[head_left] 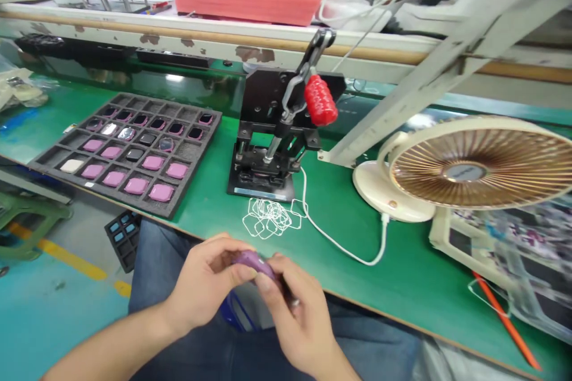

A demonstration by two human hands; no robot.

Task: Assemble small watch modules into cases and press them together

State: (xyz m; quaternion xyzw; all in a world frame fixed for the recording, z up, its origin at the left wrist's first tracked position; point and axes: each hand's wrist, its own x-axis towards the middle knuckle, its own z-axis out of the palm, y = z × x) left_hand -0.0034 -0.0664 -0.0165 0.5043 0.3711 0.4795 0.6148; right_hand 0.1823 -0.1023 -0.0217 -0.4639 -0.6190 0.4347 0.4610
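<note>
The left hand [203, 286] and right hand [297, 317] pinched a smooth, rounded purple casing [255, 260] in front of the black toggle press [268, 125]. Thin white square rings [269, 218] lay between them and the press; a gridded tray [191, 150] sat to its left.

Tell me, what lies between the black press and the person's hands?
A heap of thin white rings on the green table, in the head view.

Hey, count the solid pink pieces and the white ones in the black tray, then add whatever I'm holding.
pink pieces in the tray: 8
white piece in the tray: 1
purple piece, held by left hand and right hand: 1
Total: 10
</note>
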